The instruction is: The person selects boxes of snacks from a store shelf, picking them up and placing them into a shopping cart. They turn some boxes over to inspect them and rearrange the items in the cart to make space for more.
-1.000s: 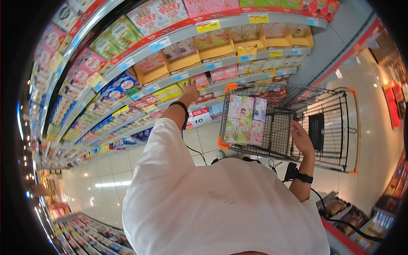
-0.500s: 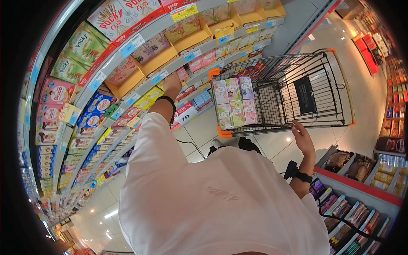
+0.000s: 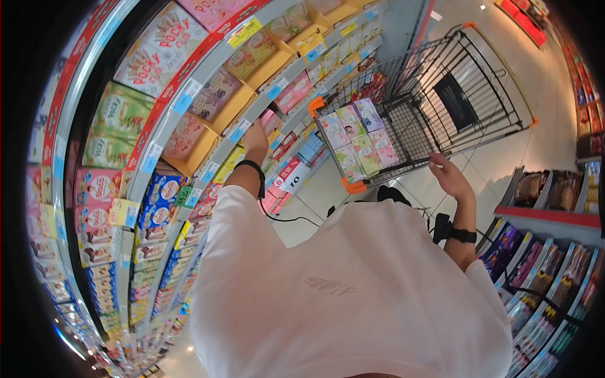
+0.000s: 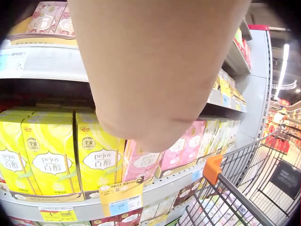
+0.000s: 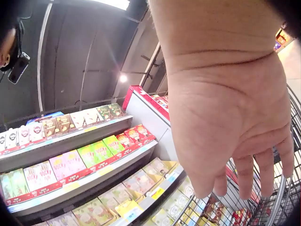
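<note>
My left hand point(image 3: 255, 140) reaches into a lower shelf row of snack boxes on the left. In the left wrist view, a pink box point(image 4: 143, 159) shows just below the left hand point(image 4: 150, 113), beside yellow Pejoy boxes point(image 4: 49, 153); its fingers are hidden, so I cannot tell whether they hold the box. On the other side, my right hand point(image 3: 452, 176) is beside the near rim of the shopping cart point(image 3: 409, 165), with loose, extended fingers and nothing in it. Several pastel snack boxes point(image 3: 356, 135) stand in rows at the cart's left end.
Tall shelving holds Pocky boxes point(image 3: 157, 47), green packs point(image 3: 113, 123) and blue packs point(image 3: 157, 201). A price sign point(image 3: 293, 179) hangs below the lower shelf. At right stands another display rack point(image 3: 535, 277). A cable point(image 3: 293, 219) trails from the left wrist.
The view has turned, so shelf and cart have shifted in it. My left hand has gone deeper among the boxes, its fingers now out of sight. My right hand stays by the cart's near side.
</note>
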{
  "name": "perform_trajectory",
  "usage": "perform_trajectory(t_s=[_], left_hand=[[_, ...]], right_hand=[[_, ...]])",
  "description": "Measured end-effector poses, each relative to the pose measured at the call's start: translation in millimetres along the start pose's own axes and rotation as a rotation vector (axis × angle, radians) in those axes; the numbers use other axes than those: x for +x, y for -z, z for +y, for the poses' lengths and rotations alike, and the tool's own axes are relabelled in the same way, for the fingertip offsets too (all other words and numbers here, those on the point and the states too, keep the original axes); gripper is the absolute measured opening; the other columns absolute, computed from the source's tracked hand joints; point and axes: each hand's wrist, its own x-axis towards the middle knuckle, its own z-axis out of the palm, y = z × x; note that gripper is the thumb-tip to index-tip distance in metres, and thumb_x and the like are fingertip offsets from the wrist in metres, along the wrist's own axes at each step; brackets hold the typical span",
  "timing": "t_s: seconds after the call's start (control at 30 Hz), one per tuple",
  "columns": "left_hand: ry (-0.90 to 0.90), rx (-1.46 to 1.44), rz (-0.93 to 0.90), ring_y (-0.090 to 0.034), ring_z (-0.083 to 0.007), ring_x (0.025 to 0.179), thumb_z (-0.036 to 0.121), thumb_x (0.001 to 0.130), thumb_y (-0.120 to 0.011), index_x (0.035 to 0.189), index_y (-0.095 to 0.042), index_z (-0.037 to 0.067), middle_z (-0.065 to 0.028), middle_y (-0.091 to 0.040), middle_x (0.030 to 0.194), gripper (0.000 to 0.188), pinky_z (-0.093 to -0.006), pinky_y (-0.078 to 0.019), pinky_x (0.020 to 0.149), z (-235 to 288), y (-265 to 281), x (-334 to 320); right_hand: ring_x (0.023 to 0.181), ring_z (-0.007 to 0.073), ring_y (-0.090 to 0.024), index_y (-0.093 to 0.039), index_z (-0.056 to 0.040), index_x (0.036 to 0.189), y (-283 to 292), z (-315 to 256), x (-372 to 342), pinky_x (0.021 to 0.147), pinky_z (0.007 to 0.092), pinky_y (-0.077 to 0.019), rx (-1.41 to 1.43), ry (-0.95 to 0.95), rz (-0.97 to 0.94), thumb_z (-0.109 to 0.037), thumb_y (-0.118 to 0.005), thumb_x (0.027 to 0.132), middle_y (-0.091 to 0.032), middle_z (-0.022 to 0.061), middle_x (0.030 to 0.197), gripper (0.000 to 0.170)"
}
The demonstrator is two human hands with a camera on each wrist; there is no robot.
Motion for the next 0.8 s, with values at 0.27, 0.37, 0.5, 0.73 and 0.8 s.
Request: perform_trajectory(t_s=[0.27, 0.37, 0.5, 0.73, 0.8], left_hand=[[0.031, 0.034, -0.081, -0.061, -0.0384, 0.103, 0.016, 0.088, -0.059, 0.121, -0.056, 0.013, -0.0190, -0.062, 0.115, 0.033, -0.0513, -0.0456, 0.085, 10, 15, -10], [-0.092, -0.045, 0.166, -0.058, -0.0397, 0.102, 0.009, 0.085, -0.060, 0.118, -0.057, 0.009, -0.0198, -0.061, 0.113, 0.034, -0.0507, -0.0447, 0.087, 8, 13, -21], [-0.145, -0.180, 0.280, -0.051, -0.0387, 0.109, 0.000, 0.083, -0.055, 0.113, -0.058, 0.005, -0.0185, -0.058, 0.113, 0.031, -0.0468, -0.0412, 0.093, 10, 20, -50], [-0.161, -0.306, 0.365, -0.052, -0.0406, 0.099, -0.003, 0.083, -0.053, 0.114, -0.057, 0.002, -0.0218, -0.058, 0.106, 0.032, -0.0474, -0.0417, 0.089, 39, 49, -117], [-0.151, -0.321, 0.373, -0.053, -0.0409, 0.098, -0.003, 0.084, -0.053, 0.115, -0.057, 0.002, -0.0219, -0.058, 0.105, 0.031, -0.0473, -0.0424, 0.088, 50, 53, -137]], right_hand=[[0.111, 0.0234, -0.055, -0.050, -0.0059, 0.133, -1, -2, -20, 0.097, 0.0338, -0.0423, 0.092, -0.058, -0.045, -0.027, -0.052, 0.098, -0.060, 0.0130, 0.121, 0.042], [0.111, 0.0233, -0.056, -0.050, -0.0065, 0.134, 2, 8, -13, 0.097, 0.0340, -0.0426, 0.061, -0.053, -0.065, -0.027, -0.051, 0.098, -0.060, 0.0129, 0.121, 0.041], [0.111, 0.0228, -0.055, -0.050, -0.0064, 0.134, 14, 11, 11, 0.096, 0.0335, -0.0432, 0.042, -0.017, -0.151, -0.027, -0.052, 0.098, -0.060, 0.0120, 0.121, 0.042], [0.102, 0.0231, -0.058, -0.051, -0.0086, 0.133, 35, 6, 56, 0.090, 0.0335, -0.0456, 0.026, 0.134, -0.232, -0.026, -0.055, 0.095, -0.061, 0.0130, 0.115, 0.042], [0.099, 0.0183, -0.057, -0.051, -0.0090, 0.133, 41, 2, 66, 0.087, 0.0302, -0.0460, 0.010, 0.148, -0.308, -0.022, -0.054, 0.097, -0.060, 0.0090, 0.112, 0.039]])
